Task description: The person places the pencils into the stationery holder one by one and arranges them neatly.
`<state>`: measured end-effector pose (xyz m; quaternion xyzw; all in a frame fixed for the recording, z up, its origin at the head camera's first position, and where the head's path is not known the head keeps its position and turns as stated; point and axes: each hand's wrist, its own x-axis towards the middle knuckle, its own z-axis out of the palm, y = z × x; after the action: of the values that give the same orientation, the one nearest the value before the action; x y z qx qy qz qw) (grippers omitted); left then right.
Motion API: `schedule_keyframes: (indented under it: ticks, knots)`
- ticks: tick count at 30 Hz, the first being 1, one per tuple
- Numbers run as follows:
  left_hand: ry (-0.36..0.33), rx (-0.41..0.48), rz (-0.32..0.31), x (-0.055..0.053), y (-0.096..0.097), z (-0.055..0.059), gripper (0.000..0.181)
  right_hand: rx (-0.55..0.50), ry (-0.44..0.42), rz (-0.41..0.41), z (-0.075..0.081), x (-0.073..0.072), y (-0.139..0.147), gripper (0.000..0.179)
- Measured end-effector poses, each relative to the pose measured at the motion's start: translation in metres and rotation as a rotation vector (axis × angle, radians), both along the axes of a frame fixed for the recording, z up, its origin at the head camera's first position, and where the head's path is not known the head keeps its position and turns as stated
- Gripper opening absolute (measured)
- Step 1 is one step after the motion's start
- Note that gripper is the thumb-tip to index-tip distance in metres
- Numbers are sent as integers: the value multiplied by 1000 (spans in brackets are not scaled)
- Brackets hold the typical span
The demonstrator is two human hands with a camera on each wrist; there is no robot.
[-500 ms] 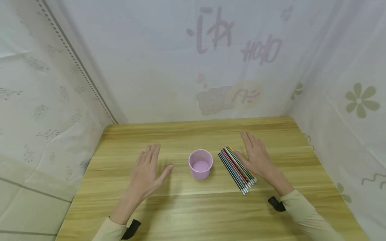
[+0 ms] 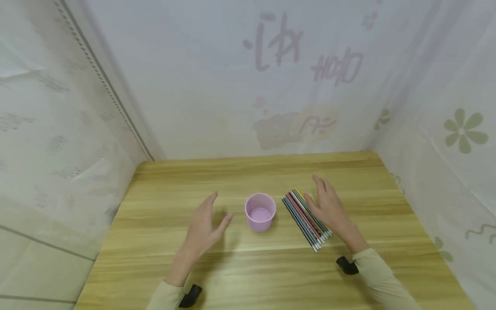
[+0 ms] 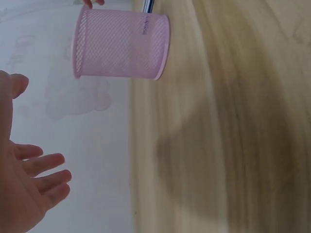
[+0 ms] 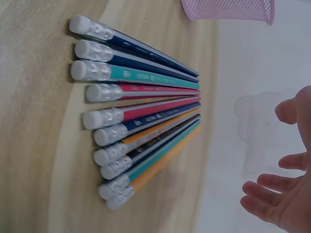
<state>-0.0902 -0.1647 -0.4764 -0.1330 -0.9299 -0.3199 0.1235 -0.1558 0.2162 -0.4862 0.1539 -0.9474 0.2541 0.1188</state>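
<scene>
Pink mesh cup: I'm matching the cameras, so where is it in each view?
Head: the pink mesh cup is slightly right of centre, lower half.
Left wrist: near the top, left of centre.
Right wrist: cut off by the top edge, right of centre.
Shared landmark: the pencils, only a sliver in left wrist.

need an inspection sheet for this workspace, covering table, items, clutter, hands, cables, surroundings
Surface: wooden table, light with a visible grain
Job's things: pink mesh cup standing upright; pencils lying side by side to its right, white erasers toward the person
Clutter: nothing seen
Hands: left hand left of the cup, right hand near the pencils; both relaxed, holding nothing
Cables: nothing seen
Surroundings: printed sheets behind the table and along both sides
</scene>
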Motion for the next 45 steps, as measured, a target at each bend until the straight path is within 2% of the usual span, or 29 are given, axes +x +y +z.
schedule_keyframes:
  ticks: [4, 8, 13, 20, 25, 28, 36, 45]
  knots:
    - [17, 70, -18, 2, 11, -12, 77, -21, -66, -32, -8, 1, 4, 70]
    - [2, 130, -26, 4, 16, -20, 76, -47, -122, -45, -14, 0, 2, 69]
    - [-53, 199, -56, 4, 26, -26, 78, -79, -131, -50, -22, -3, -4, 66]
    - [-95, 276, -105, 4, 46, -36, 86, -97, -142, -54, -33, -5, -8, 58]
    - [-107, 320, -107, 1, 58, -39, 94, -82, -181, -63, -41, -7, -11, 57]
    - [-91, 346, -115, -2, 65, -39, 98, -85, -199, -68, -45, -8, -12, 57]
    - [-63, 394, -150, -10, 78, -36, 101, -116, -194, -105, -51, -13, -16, 45]
    - [-85, 360, -102, -13, 85, -41, 103, -147, -274, -131, -49, -20, -16, 36]
